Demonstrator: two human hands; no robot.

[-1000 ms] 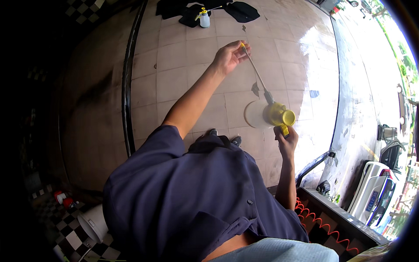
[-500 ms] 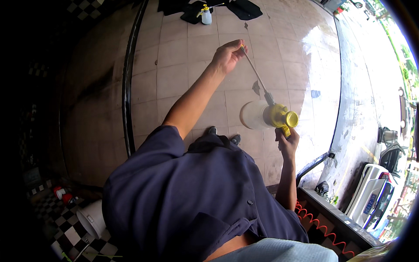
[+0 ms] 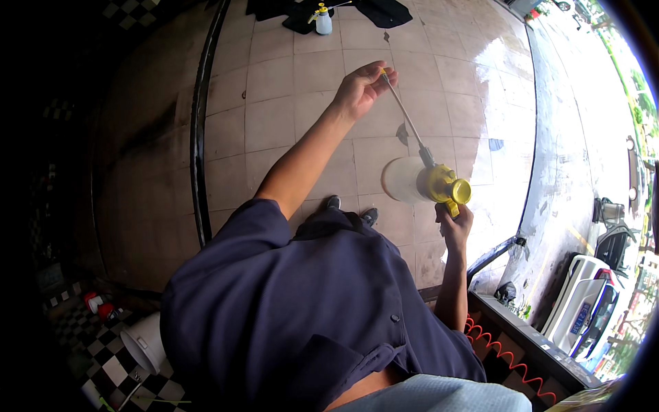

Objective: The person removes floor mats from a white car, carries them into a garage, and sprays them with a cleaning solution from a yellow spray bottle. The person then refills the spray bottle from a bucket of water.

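Tiled floor (image 3: 288,103) below; right hand (image 3: 455,223) clamped on translucent yellow-capped sprayer bottle (image 3: 419,182), left hand (image 3: 360,89) pinching its thin wand's tip (image 3: 405,117) to steady it.

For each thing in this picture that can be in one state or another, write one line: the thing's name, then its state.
Pump sprayer bottle: held off the floor, lying sideways, yellow pump head fitted.
Spray wand: extended, slanting up from the pump head.
Left hand: pinching the wand's tip.
Right hand: closed on the yellow handle.
Small spray bottle: upright on the tiled floor.
White bucket: tipped on its side.
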